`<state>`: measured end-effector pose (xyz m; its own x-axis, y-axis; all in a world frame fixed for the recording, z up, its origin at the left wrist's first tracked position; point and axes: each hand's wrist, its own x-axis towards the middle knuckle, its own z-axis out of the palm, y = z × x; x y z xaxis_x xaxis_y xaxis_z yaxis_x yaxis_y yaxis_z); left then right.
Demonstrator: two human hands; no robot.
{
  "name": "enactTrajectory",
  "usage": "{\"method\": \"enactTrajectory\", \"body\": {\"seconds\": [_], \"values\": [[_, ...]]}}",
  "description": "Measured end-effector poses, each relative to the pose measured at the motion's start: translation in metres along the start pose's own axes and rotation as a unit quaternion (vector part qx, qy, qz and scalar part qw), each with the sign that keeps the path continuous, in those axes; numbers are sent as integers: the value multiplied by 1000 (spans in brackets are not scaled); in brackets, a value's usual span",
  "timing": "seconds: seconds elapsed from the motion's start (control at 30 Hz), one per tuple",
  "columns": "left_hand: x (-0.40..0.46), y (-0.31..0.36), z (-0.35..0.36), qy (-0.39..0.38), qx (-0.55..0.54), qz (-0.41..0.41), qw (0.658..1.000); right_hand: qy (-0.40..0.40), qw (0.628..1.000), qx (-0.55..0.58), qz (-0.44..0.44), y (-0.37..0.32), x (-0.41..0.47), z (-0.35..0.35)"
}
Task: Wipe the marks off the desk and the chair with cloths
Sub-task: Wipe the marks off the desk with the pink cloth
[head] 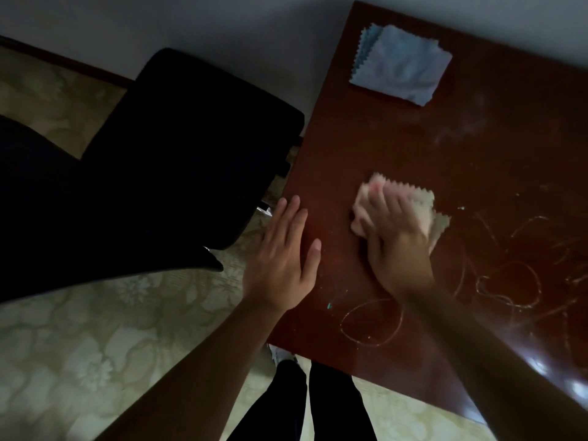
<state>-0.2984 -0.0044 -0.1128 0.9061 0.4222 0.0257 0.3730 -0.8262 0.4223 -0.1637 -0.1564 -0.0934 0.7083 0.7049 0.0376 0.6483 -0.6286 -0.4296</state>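
Right hand [393, 237] is pressed flat on a folded pink and cream cloth [423, 206], the fingers spread over it and curled a little at its far edge, so that weight is put evenly through the fabric onto the wood; the blur suggests it is caught mid-stroke.

By size, the dark red-brown desk [477, 148] comes first. Chalky white scribbles [509, 281] are spread over its near right part, just beside the cloth, with a looped one [372, 323] near the front edge, so most of the wiping is judged to be left.

A black chair [178, 148] is drawn up to the desk's left edge; no marks can be made out on it in this light.

Left hand [283, 253] is laid open, fingers straight, over the desk's left edge, probably to steady the body and the desk against the rubbing.

At the far corner a pale blue cloth [404, 65] is laid folded on others, well apart from the scribbles, apparently kept in reserve.

A small teal fleck [329, 304] is seen near the front edge.
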Motion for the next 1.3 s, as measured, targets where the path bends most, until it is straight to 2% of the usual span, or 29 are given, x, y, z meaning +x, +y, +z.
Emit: {"method": "enactTrajectory", "body": {"seconds": [0.1,0.27,0.33,0.4,0.47,0.53,0.57,0.67,0.7,0.77,0.83,0.9,0.97,1.07,1.1,1.17,1.23,1.3], "values": [[0,2,-4,-1,-5,-3,1000,-41,999,24,-8,16,-25,-12],[0,1,-2,12,-53,-5,999,30,997,28,67,21,69,-10],[2,-1,-2,30,-95,-8,995,20,999,6,37,-5,54,9],[2,-2,-2,53,-134,-25,989,2,1000,7,-21,-33,-2,26],[3,-3,-6,61,-175,-80,979,-41,996,30,-75,-47,-57,27],[0,-4,-9,55,-196,-141,969,-65,992,34,-103,-28,-72,15],[-7,-6,-11,48,-193,-163,966,-48,995,27,-81,-17,-65,5],[-38,-10,-14,54,-190,-173,965,33,997,15,71,11,-11,-8],[-48,-13,-15,55,-196,-169,964,47,996,10,71,2,-1,-4],[-60,-17,-16,43,-217,-185,958,31,997,57,28,-43,-14,18],[-61,-17,-19,44,-230,-212,949,-14,995,90,-43,-93,-70,44],[-59,-17,-18,40,-242,-219,945,-24,991,35,-123,-102,-110,50],[-58,-18,-16,28,-240,-225,944,-75,982,41,-168,-89,-95,38],[-60,-18,-16,33,-254,-236,938,2,997,34,-69,-45,-20,14],[-61,-17,-16,36,-261,-238,935,3,1000,-17,-17,-40,10,7],[-61,-18,-16,33,-268,-250,930,10,1000,-4,29,-40,48,10],[-61,-16,-16,50,-266,-247,931,6,1000,-16,24,-55,54,24],[-60,-11,-18,69,-248,-242,935,-24,999,-18,-27,-78,20,37]]}}
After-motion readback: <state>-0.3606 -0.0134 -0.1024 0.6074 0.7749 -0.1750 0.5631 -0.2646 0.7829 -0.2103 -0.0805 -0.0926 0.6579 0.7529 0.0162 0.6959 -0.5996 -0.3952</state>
